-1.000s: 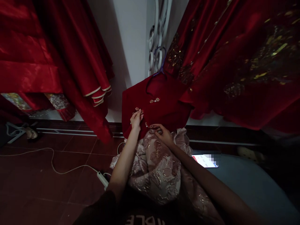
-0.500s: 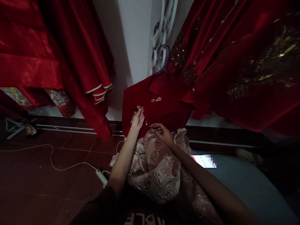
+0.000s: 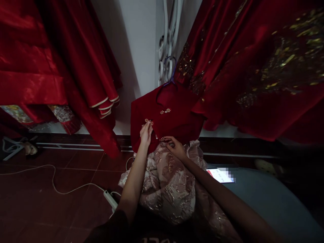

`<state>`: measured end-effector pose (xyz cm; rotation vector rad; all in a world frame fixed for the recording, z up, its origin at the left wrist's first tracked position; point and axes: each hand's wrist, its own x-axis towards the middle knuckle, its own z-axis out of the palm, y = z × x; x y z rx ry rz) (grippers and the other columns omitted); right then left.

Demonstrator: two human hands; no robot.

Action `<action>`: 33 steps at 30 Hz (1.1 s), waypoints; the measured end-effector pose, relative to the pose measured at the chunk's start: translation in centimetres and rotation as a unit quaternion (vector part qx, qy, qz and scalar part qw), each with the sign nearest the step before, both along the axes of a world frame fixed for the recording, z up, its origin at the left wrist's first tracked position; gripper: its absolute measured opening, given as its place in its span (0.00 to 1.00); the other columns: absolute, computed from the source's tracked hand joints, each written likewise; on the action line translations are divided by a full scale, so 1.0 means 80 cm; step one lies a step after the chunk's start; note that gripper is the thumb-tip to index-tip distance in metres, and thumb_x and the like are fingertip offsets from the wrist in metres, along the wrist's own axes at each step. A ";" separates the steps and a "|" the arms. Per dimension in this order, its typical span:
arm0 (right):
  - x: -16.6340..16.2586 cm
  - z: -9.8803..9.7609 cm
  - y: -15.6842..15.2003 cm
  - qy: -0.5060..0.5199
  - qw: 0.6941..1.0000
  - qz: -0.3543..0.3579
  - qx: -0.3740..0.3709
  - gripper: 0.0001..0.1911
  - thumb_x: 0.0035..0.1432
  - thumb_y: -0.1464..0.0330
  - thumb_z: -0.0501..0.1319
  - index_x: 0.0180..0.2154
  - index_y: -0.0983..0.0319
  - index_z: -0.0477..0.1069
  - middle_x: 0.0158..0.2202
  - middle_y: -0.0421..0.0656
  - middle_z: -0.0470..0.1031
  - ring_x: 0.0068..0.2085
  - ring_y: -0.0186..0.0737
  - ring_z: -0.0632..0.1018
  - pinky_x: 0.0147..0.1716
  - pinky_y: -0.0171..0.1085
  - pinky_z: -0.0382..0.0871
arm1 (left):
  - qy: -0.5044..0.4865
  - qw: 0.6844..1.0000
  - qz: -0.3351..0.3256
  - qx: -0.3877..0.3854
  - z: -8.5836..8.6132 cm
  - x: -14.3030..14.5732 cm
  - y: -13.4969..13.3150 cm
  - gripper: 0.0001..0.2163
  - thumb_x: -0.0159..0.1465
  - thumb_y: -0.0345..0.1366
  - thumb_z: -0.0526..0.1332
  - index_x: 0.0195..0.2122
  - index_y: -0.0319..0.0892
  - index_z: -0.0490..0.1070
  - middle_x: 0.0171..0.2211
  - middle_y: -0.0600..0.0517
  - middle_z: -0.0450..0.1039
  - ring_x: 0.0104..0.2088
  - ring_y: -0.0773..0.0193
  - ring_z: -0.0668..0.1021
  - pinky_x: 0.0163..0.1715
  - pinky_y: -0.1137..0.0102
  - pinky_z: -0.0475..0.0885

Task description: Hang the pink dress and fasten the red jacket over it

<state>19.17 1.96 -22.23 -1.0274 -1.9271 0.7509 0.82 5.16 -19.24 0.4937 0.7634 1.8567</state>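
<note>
A dark red garment (image 3: 174, 123) with jewelled flower fasteners hangs from a purple hanger (image 3: 172, 78) in front of me. My left hand (image 3: 146, 134) is closed at its front edge, just below a jewelled fastener (image 3: 149, 122). Lower down, my right hand (image 3: 176, 147) pinches beside another flower fastener (image 3: 162, 139), thumb and fingers drawn together. A third fastener (image 3: 165, 111) sits near the neckline, apart from both hands. Beneath my hands, pink-gold brocade cloth (image 3: 174, 189) spreads over my lap. Both sets of fingertips are partly hidden in the dim light.
Red satin garments (image 3: 101, 77) hang at left, and red gowns with gold sequins (image 3: 286, 57) at right. A lit phone (image 3: 219, 175) lies on a blue-grey surface (image 3: 263, 199). A white cable and power strip (image 3: 110, 199) rest on the tiled floor.
The view has shifted slightly, so the scene sits a little lower and left. My left hand is turned a little more upright at the garment's edge; my right hand stays in nearly the same place.
</note>
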 end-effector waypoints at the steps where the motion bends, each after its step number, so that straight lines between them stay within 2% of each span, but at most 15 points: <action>1: 0.000 0.000 0.000 0.002 1.000 -0.001 0.001 0.19 0.51 0.71 0.58 0.47 0.58 0.68 0.42 0.43 0.76 0.36 0.35 0.76 0.35 0.35 0.70 | 0.007 1.000 -0.001 0.002 -0.001 -0.002 -0.001 0.11 0.55 0.37 0.66 0.39 0.41 0.75 0.48 0.47 0.74 0.46 0.66 0.77 0.45 0.72 0.72; 5: 0.000 -0.001 0.000 0.006 1.000 0.001 0.001 0.19 0.51 0.72 0.58 0.47 0.58 0.68 0.42 0.43 0.76 0.36 0.35 0.76 0.34 0.34 0.70 | 0.046 0.999 0.001 0.008 -0.004 -0.004 -0.002 0.14 0.52 0.38 0.68 0.39 0.41 0.76 0.47 0.46 0.75 0.47 0.64 0.77 0.47 0.68 0.71; 10: -0.001 0.001 -0.001 0.009 1.000 0.001 -0.009 0.19 0.51 0.72 0.58 0.47 0.58 0.68 0.41 0.43 0.76 0.36 0.36 0.76 0.35 0.35 0.70 | 0.098 0.994 0.044 -0.005 -0.008 -0.002 0.009 0.13 0.52 0.41 0.66 0.36 0.41 0.76 0.42 0.46 0.76 0.43 0.65 0.78 0.43 0.69 0.71; 15: -0.002 0.001 0.000 0.016 1.000 0.001 -0.010 0.19 0.51 0.72 0.57 0.47 0.59 0.68 0.42 0.44 0.76 0.36 0.35 0.76 0.34 0.34 0.70 | 0.103 0.987 0.092 -0.078 -0.003 0.005 0.025 0.10 0.53 0.40 0.63 0.32 0.39 0.75 0.35 0.50 0.77 0.34 0.69 0.78 0.34 0.74 0.69; 18: 0.000 0.001 0.000 0.011 1.000 0.004 -0.013 0.21 0.51 0.73 0.57 0.48 0.59 0.68 0.42 0.44 0.76 0.36 0.35 0.76 0.35 0.35 0.70 | 0.085 0.984 0.100 -0.117 0.008 0.014 0.025 0.12 0.54 0.42 0.62 0.33 0.38 0.74 0.32 0.51 0.77 0.29 0.71 0.76 0.30 0.75 0.68; 20: 0.001 0.001 0.000 0.013 1.000 0.007 -0.013 0.21 0.51 0.73 0.57 0.48 0.59 0.68 0.42 0.44 0.76 0.36 0.36 0.76 0.36 0.35 0.70 | 0.081 0.988 0.066 -0.115 0.022 0.019 0.023 0.14 0.56 0.44 0.59 0.35 0.39 0.74 0.31 0.51 0.76 0.28 0.71 0.76 0.30 0.74 0.69; 22: 0.001 0.002 0.000 0.018 1.000 0.008 -0.013 0.20 0.51 0.72 0.57 0.48 0.60 0.68 0.42 0.45 0.76 0.37 0.36 0.76 0.37 0.36 0.70 | 0.103 0.990 -0.015 -0.099 0.042 0.022 0.024 0.15 0.57 0.46 0.57 0.34 0.38 0.74 0.31 0.50 0.76 0.29 0.70 0.76 0.32 0.73 0.70; 24: 0.001 0.002 0.000 0.016 1.000 0.012 -0.017 0.20 0.51 0.72 0.57 0.48 0.59 0.68 0.43 0.44 0.76 0.37 0.36 0.76 0.37 0.36 0.70 | 0.174 0.980 -0.074 -0.055 0.065 0.021 0.028 0.15 0.59 0.45 0.57 0.32 0.37 0.74 0.31 0.49 0.76 0.30 0.68 0.77 0.36 0.72 0.70; 25: 0.001 0.002 0.000 0.015 1.000 0.013 -0.019 0.20 0.51 0.72 0.57 0.48 0.59 0.68 0.43 0.44 0.76 0.37 0.36 0.76 0.36 0.36 0.70 | 0.230 0.970 -0.075 -0.024 0.076 0.019 0.031 0.14 0.59 0.44 0.57 0.31 0.37 0.74 0.32 0.48 0.76 0.32 0.68 0.77 0.38 0.71 0.70; 27: 0.001 0.002 0.000 0.015 1.000 0.012 -0.022 0.19 0.51 0.72 0.57 0.48 0.59 0.68 0.43 0.44 0.76 0.37 0.36 0.76 0.36 0.36 0.70 | 0.372 0.927 -0.026 0.046 0.096 0.014 0.034 0.10 0.60 0.39 0.58 0.33 0.38 0.73 0.34 0.48 0.75 0.35 0.67 0.76 0.41 0.70 0.70; 28: 0.001 0.002 0.001 0.016 1.000 0.012 -0.022 0.19 0.51 0.72 0.57 0.47 0.59 0.68 0.42 0.44 0.76 0.37 0.36 0.76 0.36 0.36 0.70 | 0.454 0.888 0.015 0.076 0.103 0.012 0.034 0.08 0.60 0.37 0.58 0.36 0.39 0.73 0.36 0.47 0.74 0.37 0.66 0.75 0.42 0.70 0.70; 29: 0.000 0.002 0.001 0.017 1.000 0.011 -0.021 0.19 0.51 0.72 0.57 0.47 0.59 0.68 0.42 0.44 0.76 0.37 0.36 0.76 0.37 0.36 0.70 | 0.537 0.836 0.055 0.097 0.109 0.010 0.032 0.09 0.61 0.37 0.58 0.39 0.40 0.72 0.39 0.47 0.73 0.39 0.65 0.74 0.43 0.69 0.69; 31: 0.000 0.001 0.001 0.018 1.000 0.011 -0.023 0.19 0.51 0.72 0.57 0.47 0.59 0.68 0.42 0.44 0.76 0.37 0.37 0.76 0.38 0.37 0.70 | 0.685 0.707 0.129 0.119 0.118 0.008 0.024 0.12 0.62 0.38 0.58 0.46 0.43 0.70 0.45 0.45 0.68 0.46 0.60 0.71 0.45 0.66 0.69; 33: 0.000 0.001 0.001 0.018 0.999 0.012 -0.029 0.19 0.51 0.71 0.57 0.47 0.59 0.68 0.42 0.44 0.76 0.38 0.36 0.76 0.38 0.37 0.70 | 0.782 0.584 0.174 0.130 0.123 0.008 0.015 0.14 0.63 0.39 0.57 0.49 0.45 0.68 0.49 0.44 0.65 0.50 0.56 0.67 0.47 0.63 0.67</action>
